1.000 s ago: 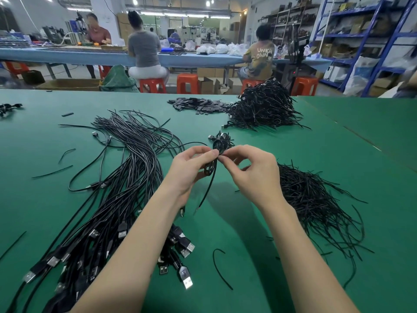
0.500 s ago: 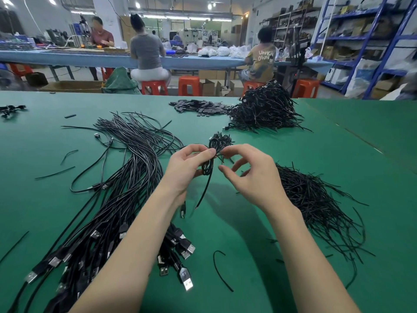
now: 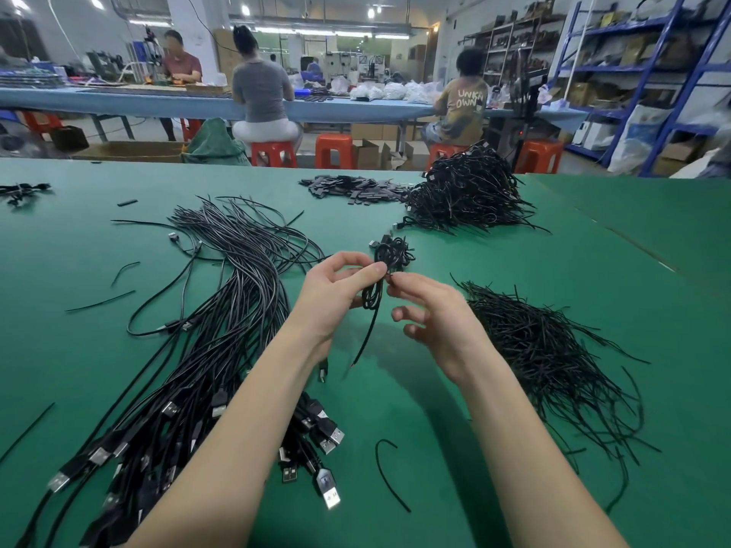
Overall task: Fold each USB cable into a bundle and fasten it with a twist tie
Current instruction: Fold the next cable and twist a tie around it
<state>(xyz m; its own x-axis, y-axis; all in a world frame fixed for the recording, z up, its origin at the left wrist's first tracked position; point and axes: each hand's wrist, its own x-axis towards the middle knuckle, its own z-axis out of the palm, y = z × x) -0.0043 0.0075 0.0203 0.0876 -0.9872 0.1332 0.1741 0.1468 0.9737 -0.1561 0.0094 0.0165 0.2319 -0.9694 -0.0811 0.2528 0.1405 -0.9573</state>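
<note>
Far left on the green table (image 3: pixel 514 247), a few stray ties (image 3: pixel 101 301) lie scattered, each apart from the others. Next comes the big sheaf of loose USB cables (image 3: pixel 221 310), fanned out at the far end and running toward the near edge, where the metal plugs (image 3: pixel 328 494) spill out beside the left forearm. That forearm crosses over the near end of the sheaf and hides part of it.

Centre now: the left hand (image 3: pixel 330 298) is raised above the table, grip narrow, thumb and fingers pinching the folded cable bundle (image 3: pixel 385 267) at its middle. The coiled head of the bundle sticks up past the fingertips; a loose tail (image 3: pixel 366 338) hangs down toward the table. The right hand (image 3: pixel 437 314) meets it from the other side, forefinger and thumb pinched at the same spot on the bundle, on something too small to make out, the other fingers loosely curled below.

A single bent tie (image 3: pixel 385 472) lies near the front between the forearms. Right of the right hand sprawls the heap of twist ties (image 3: pixel 546 350). Further back sit a mound of finished bundles (image 3: pixel 463 195) and, just left of it, a spread of flat black pieces (image 3: pixel 356 187). Beyond the table, people sit on orange stools (image 3: pixel 334 150) at a blue bench.
</note>
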